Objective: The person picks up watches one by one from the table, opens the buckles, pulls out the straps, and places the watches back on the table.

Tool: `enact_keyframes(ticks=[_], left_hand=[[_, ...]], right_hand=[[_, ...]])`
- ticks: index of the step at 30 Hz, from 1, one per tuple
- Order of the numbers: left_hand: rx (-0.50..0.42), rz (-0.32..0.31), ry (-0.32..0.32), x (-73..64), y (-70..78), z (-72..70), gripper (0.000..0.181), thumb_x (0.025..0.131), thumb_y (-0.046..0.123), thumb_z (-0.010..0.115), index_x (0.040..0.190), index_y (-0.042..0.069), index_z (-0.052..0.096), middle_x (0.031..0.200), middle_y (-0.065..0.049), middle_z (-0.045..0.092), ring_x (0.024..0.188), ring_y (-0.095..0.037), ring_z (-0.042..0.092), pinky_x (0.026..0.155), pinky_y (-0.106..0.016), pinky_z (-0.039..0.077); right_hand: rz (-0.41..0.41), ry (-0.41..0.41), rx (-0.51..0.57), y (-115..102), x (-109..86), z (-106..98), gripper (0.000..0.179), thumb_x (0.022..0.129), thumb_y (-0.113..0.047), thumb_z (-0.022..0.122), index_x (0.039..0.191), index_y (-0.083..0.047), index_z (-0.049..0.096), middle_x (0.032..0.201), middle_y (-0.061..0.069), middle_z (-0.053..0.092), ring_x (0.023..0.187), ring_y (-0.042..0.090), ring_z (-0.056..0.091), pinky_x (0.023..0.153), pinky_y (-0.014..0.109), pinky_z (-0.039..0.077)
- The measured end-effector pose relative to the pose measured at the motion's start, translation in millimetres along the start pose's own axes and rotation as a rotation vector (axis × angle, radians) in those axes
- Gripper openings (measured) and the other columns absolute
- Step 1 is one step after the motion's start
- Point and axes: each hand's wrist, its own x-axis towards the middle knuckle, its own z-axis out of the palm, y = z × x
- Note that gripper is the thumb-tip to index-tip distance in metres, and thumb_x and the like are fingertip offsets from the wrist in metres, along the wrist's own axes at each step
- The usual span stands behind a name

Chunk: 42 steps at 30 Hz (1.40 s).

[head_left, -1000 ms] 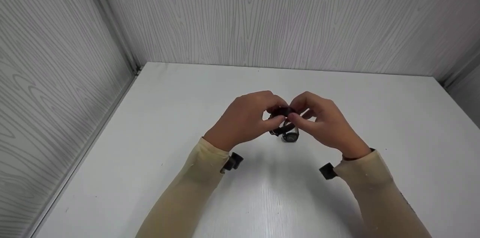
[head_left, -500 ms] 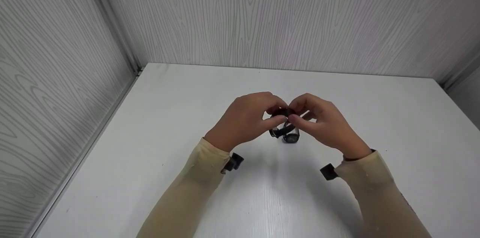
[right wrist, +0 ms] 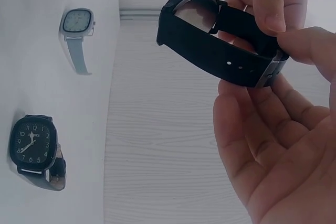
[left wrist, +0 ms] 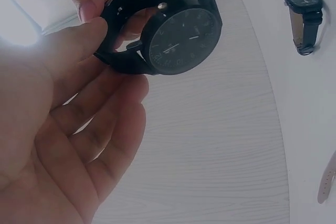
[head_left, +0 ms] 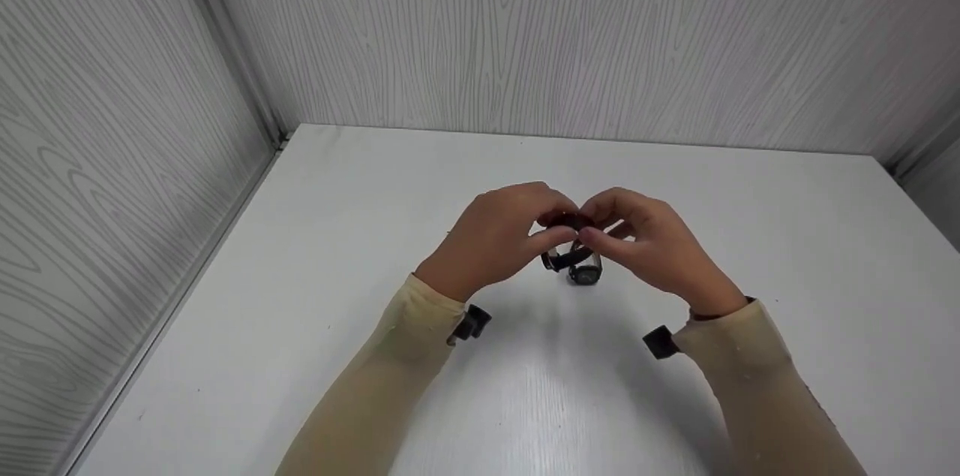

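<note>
Round black watch held by its strap between both hands

The round black watch is up off the table, its strap in a loop with the metal buckle near the fingers. The left hand, at 9 o'clock from it in the head view, and the right hand, at 3 o'clock, both pinch the strap with thumb and fingers. That grip probably serves to keep the dial clear of the fingertips and bring both thumbs together near the buckle.

In the head view, a dark square watch sits on the table at 5 o'clock; its looped strap seems to prop its face up. The right wrist view puts that watch at 8 o'clock from the held one, and a pale watch at 9 o'clock, well apart, perhaps set aside to leave room for handling. A wood-grain wall stands at 12 o'clock.
</note>
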Motion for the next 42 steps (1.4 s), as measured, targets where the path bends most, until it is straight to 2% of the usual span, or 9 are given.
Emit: enact_keyframes(ticks=[9,16,20,26,35,42], left_hand=[[-0.029,0.033,0.003,1.2,-0.3,-0.2,0.020,0.104,0.026,0.072,0.120,0.015,0.077,0.108,0.006,0.074,0.097,-0.012,0.067,0.086,-0.025,0.052],[-0.055,-0.005,-0.027,1.8,0.1,-2.1,0.018,0.102,0.018,0.070,0.119,0.014,0.076,0.108,0.007,0.073,0.097,-0.007,0.064,0.088,-0.024,0.051],[-0.052,-0.005,-0.024,2.5,0.4,-2.9,0.018,0.101,0.016,0.070,0.118,0.015,0.077,0.107,0.008,0.072,0.097,-0.007,0.063,0.088,-0.024,0.051],[-0.037,-0.017,-0.016,2.6,-0.4,-3.3,0.020,0.101,0.021,0.072,0.120,0.016,0.076,0.108,0.007,0.073,0.097,-0.008,0.063,0.086,-0.025,0.051],[-0.019,-0.009,-0.027,3.3,-1.2,-2.5,0.023,0.107,0.028,0.067,0.125,0.016,0.075,0.113,0.007,0.073,0.097,-0.007,0.066,0.084,-0.025,0.052],[0.000,-0.002,-0.020,4.1,-0.8,-2.5,0.023,0.108,0.027,0.066,0.125,0.014,0.074,0.114,0.005,0.073,0.097,-0.007,0.066,0.084,-0.025,0.052]], right_hand=[[-0.086,0.060,-0.049,0.8,0.6,1.2,0.011,0.099,-0.003,0.072,0.108,-0.009,0.073,0.097,-0.003,0.074,0.089,0.015,0.069,0.082,0.029,0.056],[-0.097,0.072,-0.033,1.2,1.3,2.2,0.015,0.096,0.003,0.072,0.106,-0.009,0.074,0.095,-0.009,0.073,0.088,0.016,0.068,0.080,0.029,0.056],[-0.103,0.075,-0.034,1.9,1.5,1.8,0.015,0.097,0.002,0.072,0.107,-0.009,0.074,0.096,-0.006,0.074,0.088,0.016,0.068,0.079,0.029,0.056],[-0.112,0.082,-0.047,2.6,1.8,0.7,0.013,0.098,0.000,0.071,0.109,-0.008,0.073,0.099,0.000,0.074,0.089,0.015,0.068,0.079,0.028,0.056],[-0.070,0.078,-0.033,4.5,2.5,1.4,0.017,0.098,0.002,0.071,0.113,-0.004,0.068,0.102,0.000,0.072,0.092,0.016,0.069,0.081,0.027,0.056],[-0.040,0.072,-0.046,2.2,3.2,1.3,0.014,0.101,-0.004,0.069,0.115,-0.006,0.069,0.102,-0.001,0.072,0.092,0.015,0.070,0.083,0.029,0.056]])
